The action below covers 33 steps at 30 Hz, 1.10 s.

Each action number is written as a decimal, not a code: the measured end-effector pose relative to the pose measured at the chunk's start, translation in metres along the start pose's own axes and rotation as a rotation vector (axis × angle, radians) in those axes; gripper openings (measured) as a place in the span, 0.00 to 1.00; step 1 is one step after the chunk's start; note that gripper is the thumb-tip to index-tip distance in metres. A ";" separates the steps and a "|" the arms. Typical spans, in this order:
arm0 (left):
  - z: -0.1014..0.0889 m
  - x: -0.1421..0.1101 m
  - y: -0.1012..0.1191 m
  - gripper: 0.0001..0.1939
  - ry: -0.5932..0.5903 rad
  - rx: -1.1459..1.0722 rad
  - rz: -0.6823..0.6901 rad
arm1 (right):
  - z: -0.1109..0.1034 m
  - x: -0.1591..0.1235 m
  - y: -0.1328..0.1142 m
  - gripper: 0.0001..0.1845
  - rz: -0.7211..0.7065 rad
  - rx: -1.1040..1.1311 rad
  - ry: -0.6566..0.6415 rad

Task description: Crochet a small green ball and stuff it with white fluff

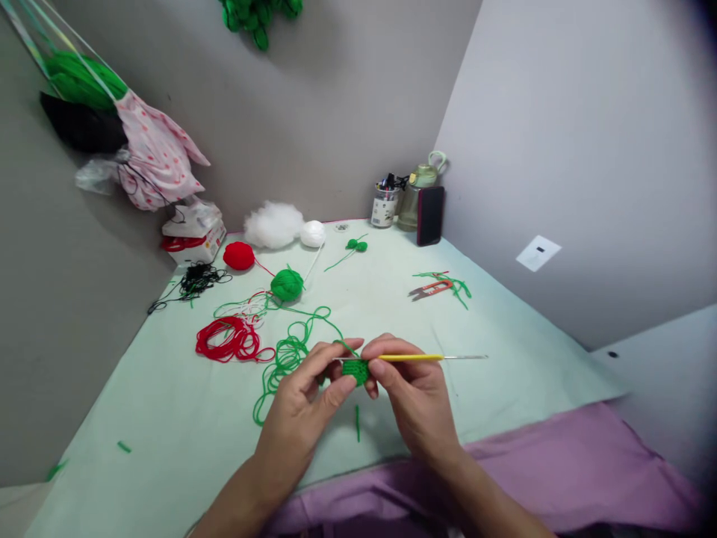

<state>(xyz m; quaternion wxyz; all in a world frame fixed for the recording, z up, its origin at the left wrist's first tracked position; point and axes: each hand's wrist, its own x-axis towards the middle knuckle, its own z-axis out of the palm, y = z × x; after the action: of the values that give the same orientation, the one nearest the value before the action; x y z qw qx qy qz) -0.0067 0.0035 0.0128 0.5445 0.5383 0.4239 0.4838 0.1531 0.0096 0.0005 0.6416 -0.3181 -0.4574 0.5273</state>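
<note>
My left hand pinches a small green crocheted piece between thumb and fingers above the pale green table. My right hand is closed round a yellow-handled crochet hook, its metal shaft pointing right and its tip at the green piece. Green yarn runs in loose loops from the piece back to a green yarn ball.
Loose red yarn, a red ball, black thread, white stuffing, a white ball and orange thread snips lie on the table. A pen cup, bottle and phone stand in the corner. Purple cloth covers the near edge.
</note>
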 end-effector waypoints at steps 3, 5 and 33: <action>0.002 -0.002 -0.004 0.19 0.066 -0.161 -0.095 | -0.001 -0.001 0.000 0.06 -0.012 -0.045 -0.050; 0.002 -0.001 -0.005 0.23 0.074 -0.206 -0.096 | -0.002 -0.001 0.001 0.07 -0.007 -0.061 -0.058; 0.009 0.001 0.001 0.43 0.048 -0.360 -0.168 | -0.010 0.000 0.006 0.05 -0.120 -0.125 -0.046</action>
<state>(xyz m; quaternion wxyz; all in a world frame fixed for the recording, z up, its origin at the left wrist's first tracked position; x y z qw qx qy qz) 0.0021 0.0033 0.0142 0.6602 0.3833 0.3867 0.5174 0.1597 0.0119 -0.0081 0.6403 -0.3173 -0.5223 0.4653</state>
